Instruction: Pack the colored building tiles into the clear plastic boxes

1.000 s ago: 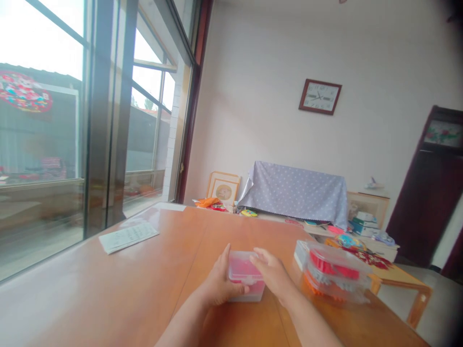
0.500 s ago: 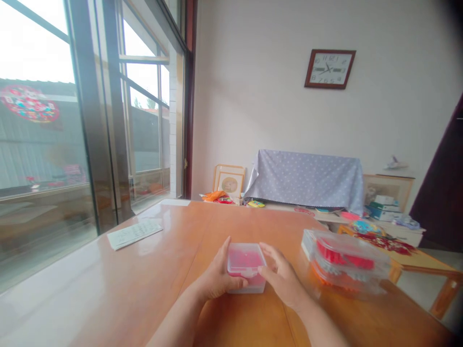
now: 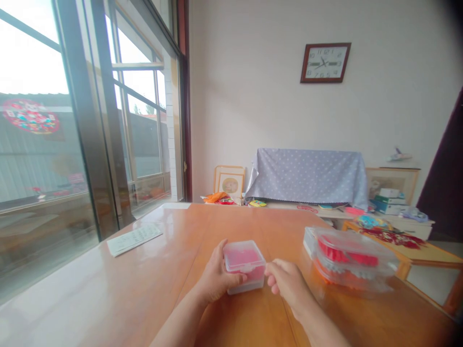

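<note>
A small clear plastic box (image 3: 246, 282) with pink-red contents rests near the table's front, turned slightly, its lid (image 3: 244, 254) down over the top. My left hand (image 3: 217, 274) is closed around the left side of the box, thumb across the front and fingers behind. At the box's right front corner is my right hand (image 3: 285, 279), its fingers curled in and the thumb pressed against them. The fingertips are at or very near the box's edge; whether they pinch anything is hidden.
On the right of the wooden table (image 3: 173, 255) stand clear plastic packs (image 3: 350, 260) with red, grey and orange contents, beside a white box (image 3: 309, 241). A printed paper (image 3: 134, 238) lies at the left. Beyond the right edge is a low side table (image 3: 430, 255).
My right hand has drawn its fingers in from a spread hold on the box's right side to a curled pinch at the corner. The box has turned slightly; my left hand keeps its grip.
</note>
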### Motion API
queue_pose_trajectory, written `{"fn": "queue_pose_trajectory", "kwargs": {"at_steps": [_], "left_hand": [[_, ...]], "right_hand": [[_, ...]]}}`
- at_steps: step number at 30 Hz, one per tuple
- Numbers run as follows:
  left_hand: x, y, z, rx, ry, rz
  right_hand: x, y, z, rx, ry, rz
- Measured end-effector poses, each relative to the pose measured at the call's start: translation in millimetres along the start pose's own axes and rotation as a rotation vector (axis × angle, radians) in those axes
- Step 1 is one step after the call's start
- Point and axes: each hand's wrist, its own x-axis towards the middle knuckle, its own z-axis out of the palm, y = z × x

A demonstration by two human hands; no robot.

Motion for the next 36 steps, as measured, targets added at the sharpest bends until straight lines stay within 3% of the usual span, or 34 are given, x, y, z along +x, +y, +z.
{"fn": "queue_pose_trajectory", "kwargs": {"at_steps": [3, 9, 12, 24, 36], "left_hand": [[2.4, 2.1, 2.3, -0.037, 0.024, -0.049], [4.8, -2.0, 3.4, -0.055, 0.075, -0.040], [3.7, 2.5, 5.7, -0.062, 0.100, -0.037], [0.3, 11.8, 8.2, -0.043, 0.147, -0.022], [-0.1, 14.5, 5.5, 0.021, 0.126, -0.024]], "right_hand": [[-5.5, -2.7, 9.5, 0.045, -0.023, 0.015], [-13.6, -0.3, 27.0, 0.424, -0.022, 0.053], [-14.0, 3.7, 31.0, 0.501, -0.034, 0.076], [-11.4, 9.5, 39.6, 0.384, -0.017, -0.005], [-15.8, 4.9, 43.9, 0.434, 0.007, -0.014]]}}
